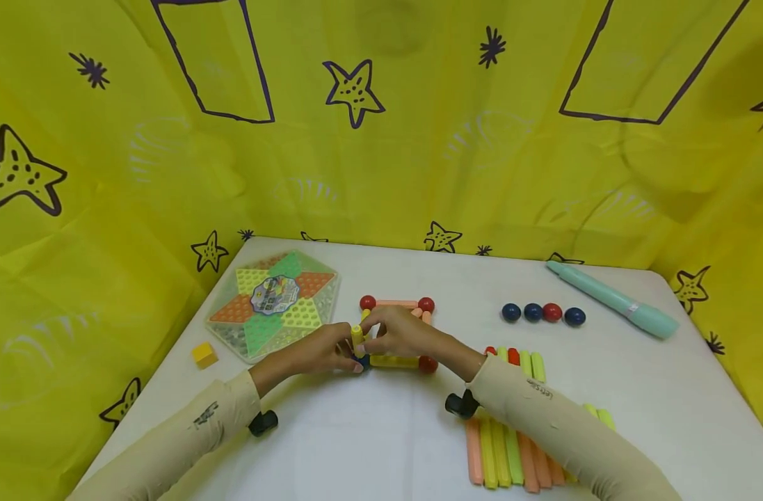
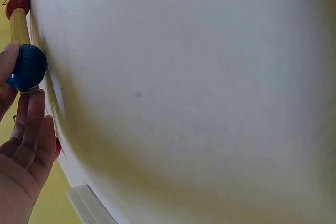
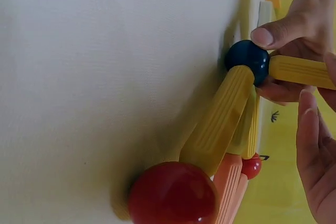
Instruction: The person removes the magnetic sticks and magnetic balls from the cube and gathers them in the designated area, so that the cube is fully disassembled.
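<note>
A flat square of sticks and balls (image 1: pixel 396 332) lies mid-table: red balls (image 1: pixel 426 304) at three corners, a blue ball (image 1: pixel 362 362) at the near left one. My left hand (image 1: pixel 353 361) pinches that blue ball (image 3: pixel 247 59), thumb (image 3: pixel 273 32) on top; the left wrist view shows the ball (image 2: pixel 29 66) against my fingers (image 2: pixel 31 124). A short yellow stick (image 1: pixel 357 339) stands upright on the ball, and my right hand (image 1: pixel 364 332) holds its top end. The near yellow stick (image 3: pixel 218 121) runs from the blue ball to a red ball (image 3: pixel 173 192).
A hexagonal Chinese checkers board (image 1: pixel 275 303) and a yellow cube (image 1: pixel 204 354) lie at the left. A row of blue and red balls (image 1: pixel 542 313) and a teal pen-shaped tool (image 1: pixel 613 299) lie at the right. Several loose sticks (image 1: pixel 512 452) lie under my right forearm.
</note>
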`<state>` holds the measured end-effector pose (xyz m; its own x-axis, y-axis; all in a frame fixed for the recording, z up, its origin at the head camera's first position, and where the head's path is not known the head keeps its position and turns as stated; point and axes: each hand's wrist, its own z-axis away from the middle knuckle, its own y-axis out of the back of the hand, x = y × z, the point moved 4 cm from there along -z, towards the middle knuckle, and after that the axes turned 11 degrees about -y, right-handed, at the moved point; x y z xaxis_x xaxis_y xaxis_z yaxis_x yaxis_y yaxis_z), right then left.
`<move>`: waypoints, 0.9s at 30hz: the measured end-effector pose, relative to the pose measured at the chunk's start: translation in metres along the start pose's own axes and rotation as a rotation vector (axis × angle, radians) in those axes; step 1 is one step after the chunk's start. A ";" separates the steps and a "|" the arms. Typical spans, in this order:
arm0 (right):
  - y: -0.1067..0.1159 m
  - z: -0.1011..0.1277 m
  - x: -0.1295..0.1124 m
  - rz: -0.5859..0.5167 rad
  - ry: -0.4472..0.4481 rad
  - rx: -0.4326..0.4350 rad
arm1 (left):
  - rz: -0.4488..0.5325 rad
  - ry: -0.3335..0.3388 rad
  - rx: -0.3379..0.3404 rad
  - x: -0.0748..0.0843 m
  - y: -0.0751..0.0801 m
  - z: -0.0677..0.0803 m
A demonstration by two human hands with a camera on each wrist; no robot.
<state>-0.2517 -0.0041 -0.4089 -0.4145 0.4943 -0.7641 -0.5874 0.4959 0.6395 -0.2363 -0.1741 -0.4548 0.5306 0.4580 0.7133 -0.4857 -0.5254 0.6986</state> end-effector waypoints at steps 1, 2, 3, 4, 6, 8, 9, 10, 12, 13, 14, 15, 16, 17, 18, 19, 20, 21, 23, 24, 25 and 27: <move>-0.001 0.000 0.000 0.000 0.012 0.000 | 0.003 0.004 -0.001 0.001 0.000 0.000; -0.001 -0.001 0.001 -0.001 0.026 0.002 | 0.003 0.006 -0.002 0.001 0.000 0.000; -0.002 -0.001 0.001 0.005 0.041 0.005 | 0.001 0.008 -0.004 0.001 0.000 -0.001; -0.002 -0.001 0.001 0.010 0.052 0.007 | -0.001 0.009 -0.006 0.001 0.001 -0.001; -0.003 -0.001 0.001 0.021 0.078 0.013 | -0.005 0.009 -0.006 0.001 0.001 -0.001; -0.004 -0.001 0.001 0.028 0.083 0.020 | -0.013 0.011 -0.005 0.001 0.001 -0.002; -0.004 -0.001 0.001 0.024 0.089 0.023 | -0.008 0.014 -0.005 0.001 0.001 -0.002; -0.003 -0.001 0.000 0.020 0.082 0.024 | -0.002 0.012 -0.006 0.001 0.001 -0.002; 0.002 0.001 -0.004 -0.012 0.083 0.042 | 0.010 0.010 -0.015 0.001 0.001 -0.002; 0.007 0.002 -0.008 -0.039 0.085 0.055 | 0.012 0.007 -0.018 0.001 0.001 -0.002; 0.012 0.004 -0.013 -0.070 0.087 0.066 | 0.015 0.006 -0.020 0.002 0.001 -0.003; 0.018 0.005 -0.018 -0.100 0.091 0.074 | 0.015 0.000 -0.022 0.002 0.001 -0.003; 0.025 0.007 -0.022 -0.122 0.085 0.081 | 0.008 -0.005 -0.021 0.002 0.002 -0.003; 0.030 0.008 -0.026 -0.152 0.080 0.081 | 0.003 -0.002 -0.021 0.003 0.002 -0.004; 0.034 0.010 -0.027 -0.179 0.064 0.074 | -0.005 0.000 -0.023 0.002 0.002 -0.004; 0.037 0.012 -0.027 -0.189 0.047 0.067 | -0.015 0.000 -0.024 0.002 0.002 -0.004; 0.039 0.015 -0.024 -0.194 0.025 0.056 | -0.020 0.003 -0.029 0.002 0.001 -0.004; 0.040 0.018 -0.020 -0.192 0.006 0.048 | -0.025 0.006 -0.037 0.002 0.000 -0.004; 0.041 0.024 -0.009 -0.196 -0.028 0.044 | -0.033 0.014 -0.052 0.002 -0.001 -0.003; 0.042 0.028 -0.003 -0.191 -0.036 0.052 | -0.039 0.013 -0.057 0.003 -0.002 -0.003; 0.044 0.032 0.002 -0.184 -0.044 0.061 | -0.044 0.014 -0.057 0.003 -0.002 -0.003; 0.049 0.040 0.013 -0.184 -0.066 0.073 | -0.047 0.017 -0.056 0.004 -0.003 -0.002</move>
<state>-0.2581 0.0556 -0.3844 -0.2566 0.4352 -0.8630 -0.5960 0.6317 0.4958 -0.2342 -0.1691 -0.4539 0.5425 0.4933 0.6800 -0.4985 -0.4625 0.7332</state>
